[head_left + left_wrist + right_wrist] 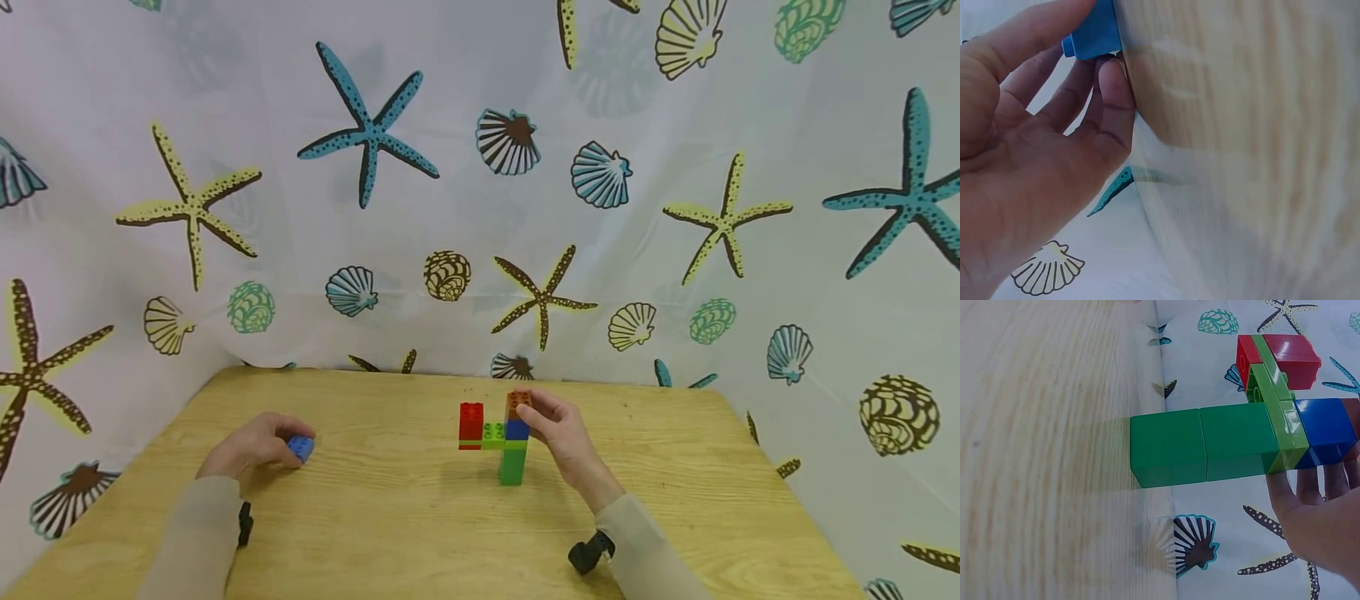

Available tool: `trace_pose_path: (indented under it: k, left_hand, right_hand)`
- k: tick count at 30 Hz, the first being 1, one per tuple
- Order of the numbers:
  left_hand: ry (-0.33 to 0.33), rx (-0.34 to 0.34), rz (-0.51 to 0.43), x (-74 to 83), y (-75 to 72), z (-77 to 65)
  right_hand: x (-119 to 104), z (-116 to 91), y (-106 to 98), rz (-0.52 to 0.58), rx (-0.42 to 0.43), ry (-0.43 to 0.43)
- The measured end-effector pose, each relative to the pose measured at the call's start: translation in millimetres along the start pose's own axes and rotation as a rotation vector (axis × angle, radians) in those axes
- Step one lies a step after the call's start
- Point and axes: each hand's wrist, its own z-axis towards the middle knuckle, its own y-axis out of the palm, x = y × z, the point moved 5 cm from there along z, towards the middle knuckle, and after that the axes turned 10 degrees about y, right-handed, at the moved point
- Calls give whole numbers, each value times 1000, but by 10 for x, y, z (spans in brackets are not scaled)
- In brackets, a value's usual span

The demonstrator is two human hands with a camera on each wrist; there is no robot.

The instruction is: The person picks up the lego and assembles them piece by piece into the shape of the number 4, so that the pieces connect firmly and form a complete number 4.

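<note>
My left hand [258, 442] pinches a loose blue toy brick [301, 448] low over the left side of the table; the left wrist view shows that brick [1096, 31] at thumb and fingers, cut by the top edge. At centre right stands a tower of toy bricks: two stacked dark green bricks [1204, 447], light green plates [1279, 400] jutting left, then a blue brick [517, 430] and an orange-brown brick [518, 400] on top. A red brick [471, 421] sits on the jutting end, with more red beneath it. My right hand [562, 433] grips the orange-brown brick from the right.
Pale wooden tabletop [375, 517] lies beneath both hands. A white curtain [450, 208] printed with starfish and shells hangs behind and along both sides. Black wrist straps [592, 552] sit on the sleeves.
</note>
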Motion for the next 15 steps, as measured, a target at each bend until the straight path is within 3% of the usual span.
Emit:
trace_pose_path:
  k: [6,15]
  left_hand:
    - [1,-4,36,33,33,19]
    - [-13,14,-120,161,173,70]
  right_hand:
    - [15,12,-5,-10,-13,-5]
    - [31,12,-17,-17,-1,6]
